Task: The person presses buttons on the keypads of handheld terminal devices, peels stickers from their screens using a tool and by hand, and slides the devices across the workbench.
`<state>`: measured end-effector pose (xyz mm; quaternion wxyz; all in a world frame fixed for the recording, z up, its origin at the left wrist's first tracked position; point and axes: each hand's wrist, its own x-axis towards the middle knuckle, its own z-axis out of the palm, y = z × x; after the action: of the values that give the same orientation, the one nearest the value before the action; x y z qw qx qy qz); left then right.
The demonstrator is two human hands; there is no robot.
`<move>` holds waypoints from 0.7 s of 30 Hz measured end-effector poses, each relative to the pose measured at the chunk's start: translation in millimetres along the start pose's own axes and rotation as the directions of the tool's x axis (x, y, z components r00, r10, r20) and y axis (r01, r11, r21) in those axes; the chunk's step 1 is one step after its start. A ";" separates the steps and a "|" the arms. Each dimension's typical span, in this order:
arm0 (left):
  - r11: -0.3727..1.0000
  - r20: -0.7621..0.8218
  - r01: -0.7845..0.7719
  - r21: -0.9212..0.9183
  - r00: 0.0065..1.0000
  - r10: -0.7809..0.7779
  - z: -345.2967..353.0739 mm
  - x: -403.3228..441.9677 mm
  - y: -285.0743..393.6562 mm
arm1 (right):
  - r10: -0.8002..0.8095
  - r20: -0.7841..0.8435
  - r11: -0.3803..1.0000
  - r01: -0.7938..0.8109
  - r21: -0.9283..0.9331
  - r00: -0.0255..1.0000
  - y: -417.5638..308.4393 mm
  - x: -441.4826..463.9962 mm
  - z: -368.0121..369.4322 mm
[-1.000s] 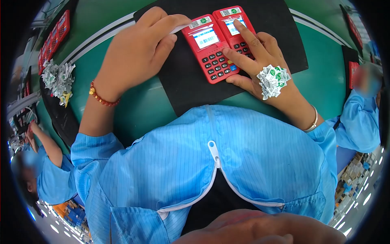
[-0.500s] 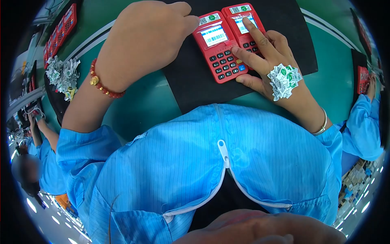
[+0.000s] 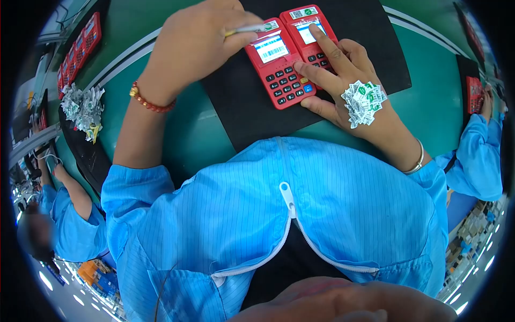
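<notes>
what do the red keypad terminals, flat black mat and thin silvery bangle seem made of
Red keypad terminals: probably hard plastic, semi-gloss, with crisp moulded edges. Flat black mat: perhaps rubber, matte, showing little glare. Thin silvery bangle: likely polished metal, brightly shining.

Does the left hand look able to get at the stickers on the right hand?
Probably yes: the stickers lie uncovered on the back of the right hand, and nothing seems to block the left hand, though it already pinches a thin pale item.
</notes>
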<state>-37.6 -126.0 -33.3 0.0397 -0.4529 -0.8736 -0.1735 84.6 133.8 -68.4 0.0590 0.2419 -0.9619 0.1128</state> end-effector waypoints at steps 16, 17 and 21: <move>0.999 -0.081 -0.013 -0.031 0.997 0.010 18.4 -13.3 -11.5 | -0.025 -0.159 1.000 0.022 -0.021 0.987 -11.6 -34.7 21.6; 0.999 -0.101 -0.037 0.002 0.994 0.037 17.9 -13.4 -11.3 | -0.012 -0.167 1.000 0.013 0.006 0.986 -11.1 -33.0 20.1; 1.000 -0.103 0.011 -0.020 0.995 -0.013 17.0 -13.1 -5.1 | -0.037 -0.152 0.969 0.072 0.236 0.988 7.5 -22.9 -2.2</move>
<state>-32.5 -133.1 -53.6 0.0796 -0.4386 -0.8713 -0.2052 101.2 151.1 -71.5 0.1025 0.2648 -0.9271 0.2446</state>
